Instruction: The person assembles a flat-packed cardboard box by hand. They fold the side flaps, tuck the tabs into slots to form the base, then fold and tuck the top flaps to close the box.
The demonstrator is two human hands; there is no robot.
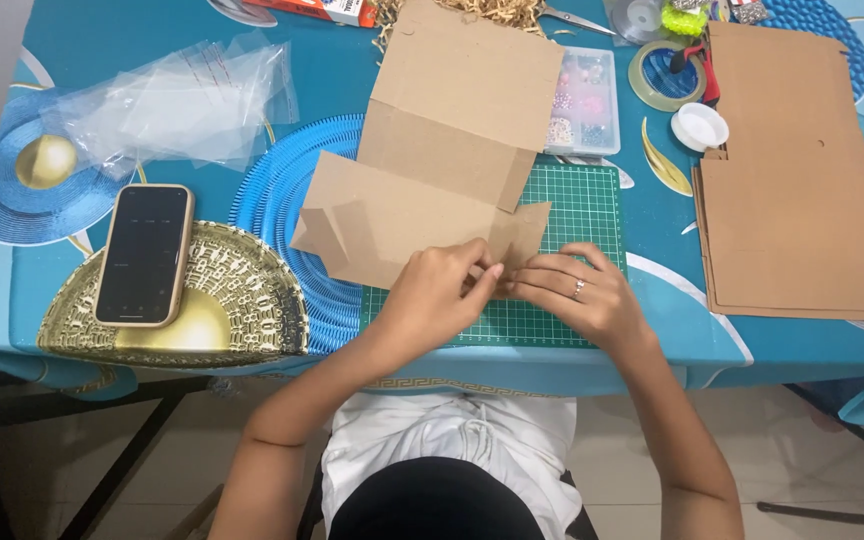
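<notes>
Left hand and right hand met at lower centre, fingertips pinching the near edge of the cardboard blank, likely to press a flap fold flat. Blank lay partly on the green mat, a firm base. Phone sat left; spare cardboard stack right, within reach.

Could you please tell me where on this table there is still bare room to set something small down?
Bare cloth shows between the green cutting mat and the stack of flat cardboard, and at the far left corner beyond the clear plastic bags. The far edge around the bead box and tape roll is crowded; both hands, left hand, right hand, fill the mat's near edge.
</notes>
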